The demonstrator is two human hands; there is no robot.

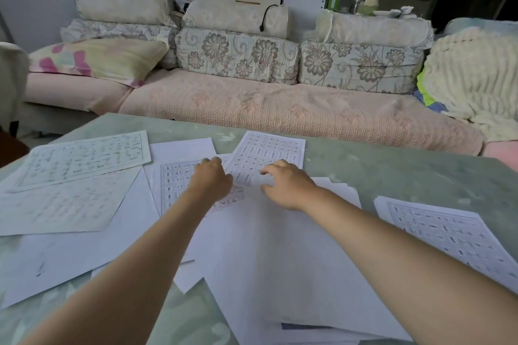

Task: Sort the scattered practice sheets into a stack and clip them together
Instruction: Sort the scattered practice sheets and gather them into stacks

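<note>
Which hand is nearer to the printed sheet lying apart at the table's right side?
Right. The right hand is over the middle papers, to the left of that sheet; the left hand is farther left, beyond the right hand.

Light: dim, soft, even
Shadows: faint, diffuse
Top right corner: dark
Edges: wide-angle bowing
Focus: slightly soft throughout

At least five printed sheets face up; blank ones overlap too much to count. Two hands: left hand, right hand. Three floral cushions, three bolsters — one pillow.
</note>
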